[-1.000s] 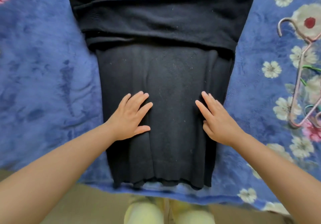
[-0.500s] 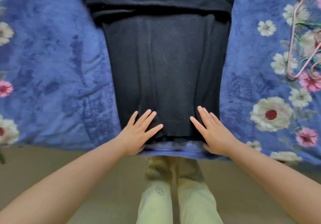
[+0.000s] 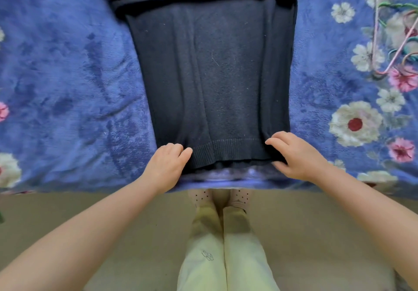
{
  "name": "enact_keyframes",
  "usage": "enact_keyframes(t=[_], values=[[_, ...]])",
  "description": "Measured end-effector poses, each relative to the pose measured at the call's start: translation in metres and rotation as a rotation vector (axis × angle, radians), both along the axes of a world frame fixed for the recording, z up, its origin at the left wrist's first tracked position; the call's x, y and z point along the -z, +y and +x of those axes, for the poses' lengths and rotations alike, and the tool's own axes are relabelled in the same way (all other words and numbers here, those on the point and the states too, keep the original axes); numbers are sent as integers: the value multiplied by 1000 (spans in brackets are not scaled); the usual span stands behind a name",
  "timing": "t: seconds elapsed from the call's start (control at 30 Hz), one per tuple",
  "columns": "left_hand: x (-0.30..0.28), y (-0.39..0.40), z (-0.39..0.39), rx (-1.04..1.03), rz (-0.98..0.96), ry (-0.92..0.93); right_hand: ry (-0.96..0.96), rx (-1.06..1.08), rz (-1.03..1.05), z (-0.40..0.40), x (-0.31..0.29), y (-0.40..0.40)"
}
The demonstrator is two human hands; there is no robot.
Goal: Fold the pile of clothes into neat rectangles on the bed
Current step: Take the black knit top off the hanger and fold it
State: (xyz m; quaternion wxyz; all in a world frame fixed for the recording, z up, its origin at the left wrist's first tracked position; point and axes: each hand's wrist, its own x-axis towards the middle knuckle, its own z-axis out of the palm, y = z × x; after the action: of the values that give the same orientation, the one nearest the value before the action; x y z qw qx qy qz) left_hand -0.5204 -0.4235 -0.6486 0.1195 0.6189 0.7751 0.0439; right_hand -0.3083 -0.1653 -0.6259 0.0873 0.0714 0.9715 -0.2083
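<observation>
— Gripping now, are they? Both palms lay flat on the cloth a moment ago.

— Yes. A second back the hands pressed flat on the middle of the black knit sweater (image 3: 214,76); half a second back they had slid down to its ribbed hem (image 3: 228,149), fingers still straight. Now the fingers are curled. The left hand (image 3: 168,163) pinches the hem's left corner, thumb on top, fingertips tucked under the edge. The right hand (image 3: 294,155) grips the right corner the same way, knuckles bent over the fabric.

— And where does the sweater lie?

— Spread on the blue floral blanket (image 3: 67,87) covering the bed, hem at the near edge of the bed, body running away from the person. A folded band, which looks like the sleeves laid across, crosses the top of the view. Earlier more of the upper part showed; the view has since dropped toward the hem and the floor.

— Count things for me.

— One sweater. Two hands, both holding it. One blanket. Off to the right, a cluster of clothes hangers (image 3: 393,42): a pink one is clear, with green and teal ones overlapping it; the exact number I cannot tell. Below the bed edge, two legs in pale yellow trousers (image 3: 226,256) stand on the beige floor (image 3: 90,211).
</observation>
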Motion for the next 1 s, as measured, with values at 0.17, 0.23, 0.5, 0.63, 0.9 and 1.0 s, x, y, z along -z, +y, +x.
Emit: enact_keyframes(t=[0.17, 0.23, 0.5, 0.63, 0.9, 1.0], values=[[-22, 6, -10, -5, -97, -13, -148, -101, 96, -3, -7, 8], [-27, 3, -17, -10, -130, -3, -168, -120, 141, -7, -14, 8], [-70, 14, -25, 138, -866, 55, -3, -22, 163, -11, -27, 5], [-78, 28, -25, 157, -959, 67, -93, -12, 295, -14, -43, 6], [-71, 23, -24, 104, -974, 105, -501, -6, 352, -3, -43, 17], [-67, 12, -23, 61, -895, 96, -306, 270, 323, -2, -40, 24]])
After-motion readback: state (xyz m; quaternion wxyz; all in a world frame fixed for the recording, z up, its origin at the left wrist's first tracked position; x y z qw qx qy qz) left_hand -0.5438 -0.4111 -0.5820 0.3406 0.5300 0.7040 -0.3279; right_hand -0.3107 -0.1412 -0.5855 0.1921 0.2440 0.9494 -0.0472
